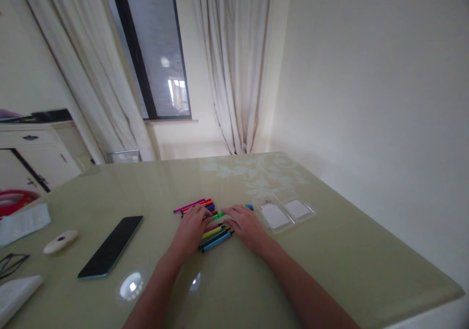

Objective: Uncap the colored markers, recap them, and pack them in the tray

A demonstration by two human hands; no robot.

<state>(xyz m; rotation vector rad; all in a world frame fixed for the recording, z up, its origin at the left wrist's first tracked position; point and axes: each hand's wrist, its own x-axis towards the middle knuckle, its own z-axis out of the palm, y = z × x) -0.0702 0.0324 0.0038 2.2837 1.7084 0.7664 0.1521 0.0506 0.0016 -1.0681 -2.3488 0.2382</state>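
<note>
Several coloured felt-tip pens [218,240] lie side by side on the table, partly hidden by my hands. My left hand [193,226] rests over their left ends, fingers reaching forward across them. From the other side, my right hand [246,223] lies low with its fingers stretched out and its thumb apart. Between the fingertips of both hands is a green felt-tip pen [219,216]; whether either hand grips it is unclear. Pink and orange pens [192,205] show beyond my left hand. A blue pen [249,206] sticks out behind my right hand.
A clear plastic case [306,209] with white inserts lies opened to the right. On the left are a black phone [111,247], a white oval object [60,241], glasses [12,264] and a white device [18,295]. A wall borders the table's right side.
</note>
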